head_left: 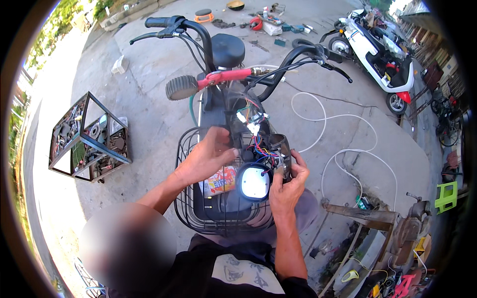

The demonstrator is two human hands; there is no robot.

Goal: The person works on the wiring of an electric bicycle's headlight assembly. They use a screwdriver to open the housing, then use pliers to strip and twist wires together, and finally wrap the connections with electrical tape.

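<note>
In front of me stands an electric bike with black handlebars (204, 42) and a black wire basket (186, 198). A round headlight (254, 183) with a bright white face and black rim hangs over the basket. Coloured wires (263, 149) run from its back to white connectors (253, 129). My right hand (290, 184) pinches the lower edge of a black plastic housing (280, 144) beside the headlight. Left of the wires, my left hand (211, 155) is open, thumb and fingers apart. Some of its fingertips are hard to make out.
A red tire inflator (226, 76) with a black ribbed gauge lies across the handlebars; a white hose (325, 116) loops over the ground. A metal-framed parts box (82, 136) stands left. A white scooter (377, 54) and a workbench with a vise (417, 218) are right.
</note>
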